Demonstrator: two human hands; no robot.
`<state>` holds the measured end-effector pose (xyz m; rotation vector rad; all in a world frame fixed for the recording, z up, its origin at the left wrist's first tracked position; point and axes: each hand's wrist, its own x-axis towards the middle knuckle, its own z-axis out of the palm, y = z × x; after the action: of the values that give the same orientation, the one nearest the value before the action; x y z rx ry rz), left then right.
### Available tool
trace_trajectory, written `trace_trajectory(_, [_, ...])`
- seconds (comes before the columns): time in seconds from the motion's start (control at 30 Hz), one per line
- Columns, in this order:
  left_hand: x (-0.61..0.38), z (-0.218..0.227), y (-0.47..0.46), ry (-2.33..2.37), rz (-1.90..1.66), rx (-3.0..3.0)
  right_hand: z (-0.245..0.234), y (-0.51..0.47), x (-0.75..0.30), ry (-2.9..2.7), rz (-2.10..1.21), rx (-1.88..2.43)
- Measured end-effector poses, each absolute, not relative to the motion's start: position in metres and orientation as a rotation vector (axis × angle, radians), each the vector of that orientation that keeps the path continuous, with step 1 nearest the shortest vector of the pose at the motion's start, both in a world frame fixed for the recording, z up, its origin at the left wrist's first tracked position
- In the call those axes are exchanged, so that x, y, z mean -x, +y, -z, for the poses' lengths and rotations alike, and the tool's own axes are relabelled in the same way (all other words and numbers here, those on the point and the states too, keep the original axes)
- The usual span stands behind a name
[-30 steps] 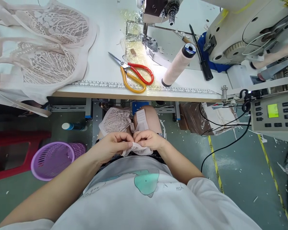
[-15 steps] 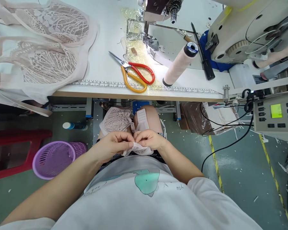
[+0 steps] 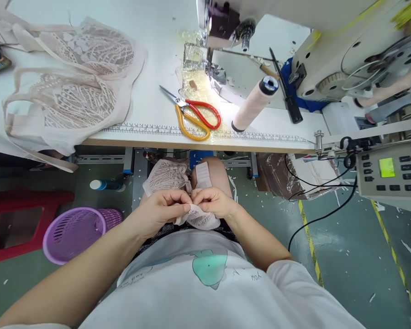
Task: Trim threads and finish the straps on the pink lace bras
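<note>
A pale pink lace bra [image 3: 167,176] lies across my lap, one cup over a thigh and the other bunched near my waist. My left hand [image 3: 166,208] pinches its edge between thumb and fingers. Close beside it, my right hand [image 3: 214,202] pinches the same edge, the fingertips of both hands almost touching. What exactly sits between the fingertips is too small to make out. Another lace bra [image 3: 82,100] of the same colour rests on the table at the left, a strap hanging over the front edge.
On the white table [image 3: 150,109] lie scissors [image 3: 192,112] with red and yellow handles, a leaning thread cone [image 3: 255,104] and a black screwdriver [image 3: 287,91]. A sewing machine [image 3: 329,59] stands behind them. Below are a purple basket [image 3: 75,233] and a control panel [image 3: 390,171] at right.
The view has shifted slightly, so the table sits a little lower in the picture and a phone-like object shows at the left edge. Both hands keep their pinch on the bra.
</note>
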<state>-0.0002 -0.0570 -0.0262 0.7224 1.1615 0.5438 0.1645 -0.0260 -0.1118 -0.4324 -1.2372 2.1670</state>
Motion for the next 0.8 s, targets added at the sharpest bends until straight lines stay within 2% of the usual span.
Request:
trace_trajectory(0.2, [0.004, 0.002, -0.037, 1.125, -0.599, -0.865, 0.079, -0.002, -0.162, -1.331, -2.054, 0.395])
trace_trajectory(0.47, [0.008, -0.012, -0.018, 1.126, -0.581, -0.884, 0.067, 0.012, -0.155, -1.301, -2.001, 0.432])
trace_trajectory(0.8, [0.032, -0.044, 0.028, 1.048, -0.687, -0.915, 0.03, 0.068, -0.126, -1.29, -1.887, 0.473])
